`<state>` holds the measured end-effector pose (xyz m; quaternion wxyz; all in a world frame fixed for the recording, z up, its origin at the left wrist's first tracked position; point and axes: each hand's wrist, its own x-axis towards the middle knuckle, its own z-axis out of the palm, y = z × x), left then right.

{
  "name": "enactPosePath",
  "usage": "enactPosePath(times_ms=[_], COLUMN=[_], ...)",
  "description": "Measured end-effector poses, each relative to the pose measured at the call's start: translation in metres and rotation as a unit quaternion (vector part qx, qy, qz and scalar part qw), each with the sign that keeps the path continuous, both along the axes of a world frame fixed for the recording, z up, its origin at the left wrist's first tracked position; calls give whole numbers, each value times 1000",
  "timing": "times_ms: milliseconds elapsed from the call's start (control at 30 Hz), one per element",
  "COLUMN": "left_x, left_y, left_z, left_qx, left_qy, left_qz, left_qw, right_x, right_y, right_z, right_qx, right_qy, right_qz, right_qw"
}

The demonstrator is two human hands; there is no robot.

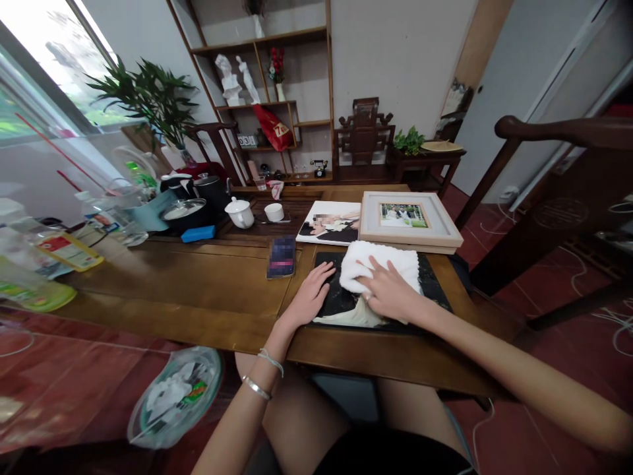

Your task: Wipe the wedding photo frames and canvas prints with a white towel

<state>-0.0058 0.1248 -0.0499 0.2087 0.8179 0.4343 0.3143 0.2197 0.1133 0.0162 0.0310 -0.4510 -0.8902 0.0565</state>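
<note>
A dark, glossy flat panel (435, 284) with a pale figure printed along its near edge lies at the front of the wooden table. My left hand (309, 293) rests flat at the panel's left side, fingers spread, holding nothing. On top of the panel is a folded white towel (400, 260). My right hand (390, 290) presses down on this towel, its fingertips sunk partly into the folds. The towel and both hands cover parts of the printed picture.
Behind the panel lie a framed photo (410, 221) and a photo print (329, 221). A dark booklet-like item (281, 257) is left of my hand. Farther left stand a white lidded cup (240, 213), a blue sponge (198, 233) and several bottles. A lined bin (178, 396) sits below.
</note>
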Motion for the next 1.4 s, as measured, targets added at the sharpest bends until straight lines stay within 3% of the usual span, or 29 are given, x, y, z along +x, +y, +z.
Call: enactPosePath(times_ms=[233,400,533,800,900,1000,1200,1300,1400], left_x=[-2,-2,-1,0,0,0,0,0,0], left_y=[4,4,2,-1,-2,-1,0,0,1], left_z=[-5,-5,-3,3,4,3,3,3,2], left_qx=[11,7,3,-8,-9,-5,-10,-12,-6], left_qy=[6,9,7,2,-1,-6,1,3,0], left_qz=[6,11,4,-1,-1,-1,0,0,-1], left_qw=[1000,1000,1000,1000,1000,1000,1000,1000,1000], right_x=[-50,-63,-35,62,88,93,71,68,66], right_y=[58,72,63,34,18,-11,-82,-76,-40], right_z=[20,21,17,-5,-15,-21,-15,-13,-15], right_qx=[-11,-25,-32,-40,1,54,15,13,33], right_qy=[57,74,79,69,39,-7,-1,-4,-28], right_qz=[46,81,54,-33,-27,6,106,97,55], right_qw=[997,994,995,996,999,998,994,995,998])
